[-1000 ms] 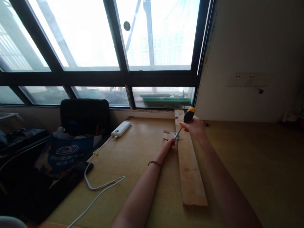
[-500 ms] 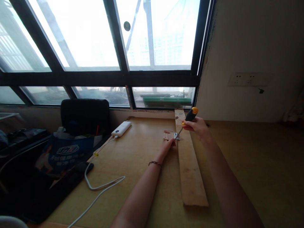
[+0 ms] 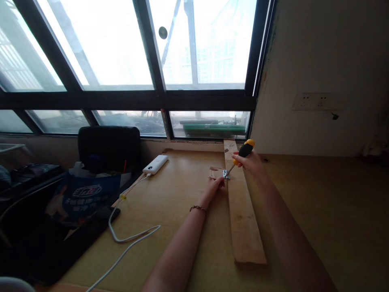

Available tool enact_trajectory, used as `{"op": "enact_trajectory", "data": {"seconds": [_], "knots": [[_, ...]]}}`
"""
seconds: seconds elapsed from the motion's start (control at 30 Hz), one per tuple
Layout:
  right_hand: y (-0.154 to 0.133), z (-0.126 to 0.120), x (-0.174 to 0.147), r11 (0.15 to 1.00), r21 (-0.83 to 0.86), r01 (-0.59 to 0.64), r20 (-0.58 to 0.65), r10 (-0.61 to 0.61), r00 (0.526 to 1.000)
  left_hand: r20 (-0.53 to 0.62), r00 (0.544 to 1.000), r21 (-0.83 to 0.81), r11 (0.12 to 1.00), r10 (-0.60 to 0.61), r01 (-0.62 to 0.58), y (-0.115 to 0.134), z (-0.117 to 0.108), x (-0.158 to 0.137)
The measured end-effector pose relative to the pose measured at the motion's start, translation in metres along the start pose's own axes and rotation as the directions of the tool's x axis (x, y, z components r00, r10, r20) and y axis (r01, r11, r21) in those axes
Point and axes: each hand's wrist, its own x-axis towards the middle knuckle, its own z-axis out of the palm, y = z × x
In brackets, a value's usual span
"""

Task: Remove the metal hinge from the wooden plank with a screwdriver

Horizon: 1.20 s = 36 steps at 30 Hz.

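My right hand (image 3: 251,162) is closed around the black and yellow handle of a screwdriver (image 3: 245,149). The tool leans, its thin shaft running down and left to a small metal hinge (image 3: 226,174). This hinge lies at the left edge of a long wooden board (image 3: 245,219), beside a small wood piece (image 3: 215,173). Fingers curled, my left hand (image 3: 216,184) grips at the near edge of the hinge, by the screwdriver's tip. Its fingertips are partly hidden, and any screw under the tip is too small to make out.
On the tabletop (image 3: 182,202) to the left lie a white power bank (image 3: 155,164) and its looping white cable (image 3: 133,239). A black chair (image 3: 108,146) with a blue bag (image 3: 85,196) stands beyond the left edge. The window (image 3: 121,99) and wall border the back.
My right hand has shifted slightly on the screwdriver, whose handle now tilts a little more to the right. The left hand, hinge and board look the same.
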Motion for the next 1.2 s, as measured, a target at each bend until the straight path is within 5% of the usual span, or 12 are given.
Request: {"op": "enact_trajectory", "data": {"seconds": [0.1, 0.17, 0.3, 0.5, 0.57, 0.67, 0.73, 0.8, 1.0, 1.2], "knots": [[-0.002, -0.006, 0.000, 0.977, 0.197, -0.084, 0.217, 0.040, 0.975, 0.008, 1.000, -0.016, 1.000, -0.006, 0.006, -0.003, 0.000, 0.002], [0.000, -0.006, 0.002, 0.967, 0.233, -0.101, 0.211, 0.052, 0.976, 0.014, 1.000, -0.003, 1.000, -0.003, 0.003, -0.004, 0.000, 0.003], [0.008, 0.003, 0.004, 0.997, 0.064, -0.048, -0.050, 0.051, 0.997, 0.001, 1.000, 0.020, 1.000, 0.000, 0.000, -0.004, 0.000, 0.003], [0.014, 0.010, 0.005, 0.987, -0.151, 0.052, -0.321, -0.099, 0.942, -0.005, 1.000, 0.000, 1.000, 0.001, -0.001, 0.001, 0.001, 0.000], [0.013, 0.006, 0.005, 0.995, -0.093, 0.045, -0.265, -0.069, 0.962, -0.007, 1.000, -0.009, 1.000, 0.002, -0.002, 0.002, 0.001, -0.002], [0.008, -0.004, 0.006, 0.996, 0.084, -0.001, 0.016, -0.001, 1.000, 0.003, 1.000, -0.022, 1.000, -0.002, 0.002, 0.004, 0.002, -0.003], [0.005, -0.010, 0.005, 0.979, 0.197, -0.050, 0.208, 0.009, 0.978, 0.012, 1.000, -0.028, 1.000, -0.001, 0.002, 0.005, 0.002, -0.004], [0.004, -0.012, 0.005, 0.967, 0.243, -0.074, 0.268, 0.006, 0.963, 0.019, 1.000, -0.027, 1.000, 0.000, 0.001, 0.006, 0.002, -0.004], [0.009, 0.005, 0.005, 0.997, 0.065, 0.052, -0.107, -0.045, 0.993, 0.016, 1.000, -0.013, 1.000, 0.001, 0.000, 0.005, 0.003, -0.004], [0.009, 0.010, 0.002, 0.995, -0.063, 0.072, -0.221, -0.085, 0.972, 0.023, 0.999, -0.065, 0.997, -0.027, 0.028, 0.004, 0.002, -0.001]]}}
